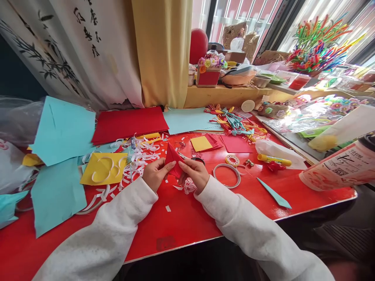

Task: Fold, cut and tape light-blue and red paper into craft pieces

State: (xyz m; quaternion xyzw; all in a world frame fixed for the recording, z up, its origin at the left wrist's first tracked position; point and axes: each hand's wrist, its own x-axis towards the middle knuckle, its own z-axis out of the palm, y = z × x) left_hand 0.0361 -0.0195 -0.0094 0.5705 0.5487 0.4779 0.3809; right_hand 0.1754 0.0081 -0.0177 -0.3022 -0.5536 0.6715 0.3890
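Note:
A folded piece of red paper (pixel 172 157) with a pointed top is held up between both hands over the red table. My left hand (pixel 155 173) pinches its left side with thumb and fingers. On the right side, my right hand (pixel 195 173) grips the paper, thumb toward the middle. Scissors (pixel 199 160) lie partly hidden behind my right hand. Just below the hands rests a crumpled clear and red wrapper (pixel 190 185). White paper strips (pixel 143 156) are heaped to the left of my left hand.
Tape rolls (pixel 227 175), a yellow glue stick (pixel 274 160) and a folded light-blue paper (pixel 274 193) lie to the right. A large cup (pixel 340 164) leans at the right edge. Red sheets (pixel 131 123), blue sheets (pixel 64 128) and a yellow sheet (pixel 104 168) spread across the left and back.

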